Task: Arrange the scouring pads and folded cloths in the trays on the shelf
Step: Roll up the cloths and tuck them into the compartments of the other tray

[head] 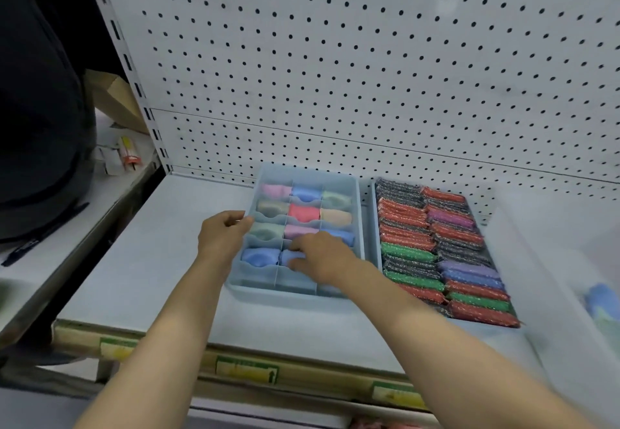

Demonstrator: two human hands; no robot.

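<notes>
A pale blue divided tray (303,170) stands on the white shelf (161,254). Rolled pastel cloths fill most of its compartments; the front row looks empty. My left hand (222,238) curls its fingers round the tray's left rim. My right hand (323,258) reaches over the tray, and its thumb and fingers pinch a blue cloth (291,256) in the fourth row's middle compartment. Right of it, a second tray (368,224) holds two packed rows of scouring pads (436,247) in red, green, purple and dark grey.
A white pegboard (335,59) backs the shelf. At the far right a translucent bin (523,260) holds more blue cloths (600,297). Price-label strips (246,370) line the shelf's front edge. A dark bag (40,126) and small boxes (117,156) sit at the left.
</notes>
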